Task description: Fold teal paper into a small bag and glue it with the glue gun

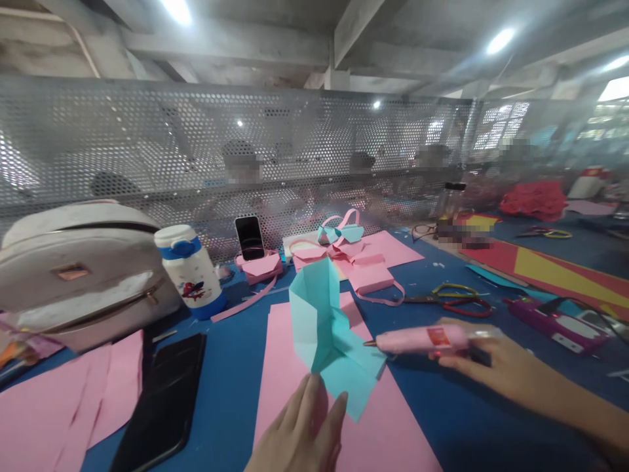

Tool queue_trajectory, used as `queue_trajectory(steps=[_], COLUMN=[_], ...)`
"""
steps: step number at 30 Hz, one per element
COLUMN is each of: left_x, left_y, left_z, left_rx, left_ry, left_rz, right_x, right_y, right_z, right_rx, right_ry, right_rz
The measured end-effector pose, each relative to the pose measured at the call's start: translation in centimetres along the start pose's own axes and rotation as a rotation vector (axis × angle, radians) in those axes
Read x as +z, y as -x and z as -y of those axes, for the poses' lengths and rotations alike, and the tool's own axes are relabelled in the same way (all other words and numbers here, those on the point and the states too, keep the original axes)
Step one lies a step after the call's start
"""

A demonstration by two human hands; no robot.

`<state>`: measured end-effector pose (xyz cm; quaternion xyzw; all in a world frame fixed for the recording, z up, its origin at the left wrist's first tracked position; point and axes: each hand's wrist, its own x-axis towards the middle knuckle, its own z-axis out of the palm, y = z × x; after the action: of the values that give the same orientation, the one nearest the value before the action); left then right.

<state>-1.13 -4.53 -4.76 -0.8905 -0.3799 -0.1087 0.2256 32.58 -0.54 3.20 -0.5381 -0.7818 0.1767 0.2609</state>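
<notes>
My left hand (299, 429) pinches the lower corner of a folded turquoise paper piece (327, 331) and holds it upright over a pink paper sheet (383, 419). My right hand (511, 370) grips a pink hot glue gun (422, 339). Its metal nozzle points left and sits right at the paper's right flap.
A black phone (164, 400) and loose pink sheets (59, 406) lie at left on the blue table. A grey bag (78, 269), a white bottle (189, 269), a propped phone (249, 237), pink paper bags (354, 259), scissors (452, 298) and a purple tool (560, 321) stand beyond. A perforated metal screen (196, 144) closes the far edge.
</notes>
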Motion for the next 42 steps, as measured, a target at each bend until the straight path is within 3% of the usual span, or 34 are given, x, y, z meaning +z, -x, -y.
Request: queue_trajectory(steps=[4,10,19,42], left_x=[0.3,0.4,0.0,0.1], left_y=[0.3,0.3,0.0,0.1], left_z=[0.2,-0.3,-0.4,-0.6], left_rx=[0.034,-0.026,-0.028,-0.054], left_ry=[-0.001,-0.001,-0.033,-0.011], left_rz=[-0.045,-0.005,0.021,0.005], right_x=[1.3,3.6,4.7,4.4], right_y=[-1.4,-2.5,-3.0,-3.4], right_z=[2.8,3.2,3.2,3.0], right_rx=[-0.43,-0.666,-0.795,-0.77], right_ry=[0.111,0.261,0.334,0.413], right_rz=[0.131,0.077,0.008,-0.032])
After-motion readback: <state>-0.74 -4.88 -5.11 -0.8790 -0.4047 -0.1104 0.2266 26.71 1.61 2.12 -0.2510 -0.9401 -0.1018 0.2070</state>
